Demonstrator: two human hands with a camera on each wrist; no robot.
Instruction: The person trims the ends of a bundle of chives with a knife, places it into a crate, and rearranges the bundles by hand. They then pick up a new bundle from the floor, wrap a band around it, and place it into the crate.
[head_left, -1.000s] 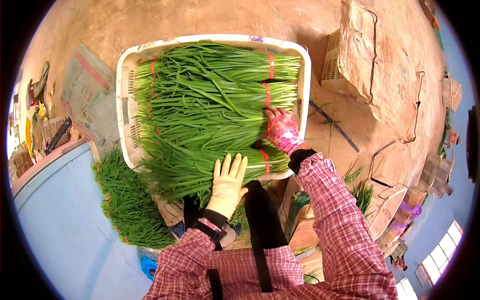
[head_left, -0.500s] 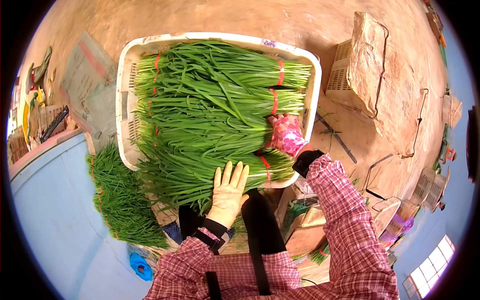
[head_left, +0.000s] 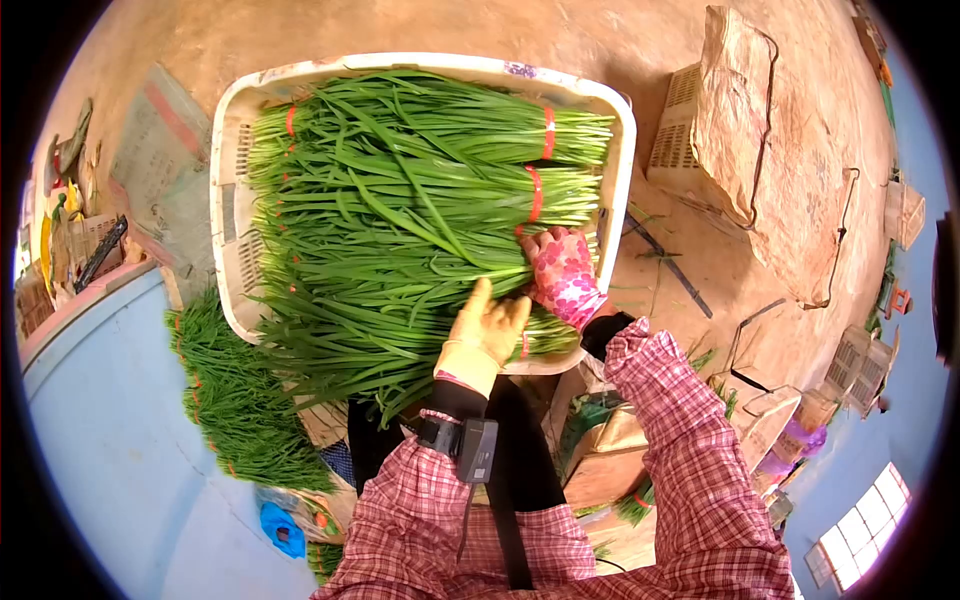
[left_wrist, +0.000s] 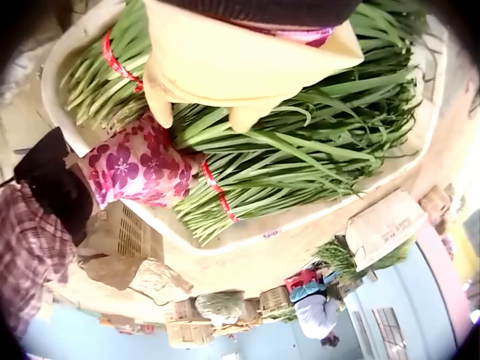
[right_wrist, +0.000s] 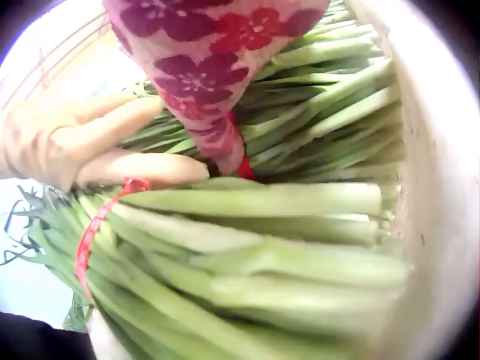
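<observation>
Left hand (head_left: 485, 335), in a yellow rubber glove, has slid right along the nearest tied bundle of green chives (head_left: 380, 340) and now sits beside the right hand (head_left: 562, 275).

Head view: white plastic crate (head_left: 225, 150) on the earth floor, stacked with chive bundles. The nearest bundle lies on the near rim, leaf tips hanging over. Both hands meet at its stalk end, by a thin red band (head_left: 524, 343).

Left wrist view: left hand (left_wrist: 240, 67) presses down on the stalks. The right hand (left_wrist: 139, 169), in a pink flowered glove, is tucked against them at the crate's rim (left_wrist: 315, 217).

Right wrist view: left hand's fingers (right_wrist: 112, 120) lie nearly straight along the stalks, gripping nothing. The right hand's (right_wrist: 202, 60) fingers dig between bundles; whether they clasp anything I cannot tell.

Risks, as I judge them:
- Overhanging bundle could tip off the rim if pushed leafward.
- Tugging at the band could slip it off the stalk ends, loosening the bundle.
- Hard pressure may bruise or snap stalks.
</observation>
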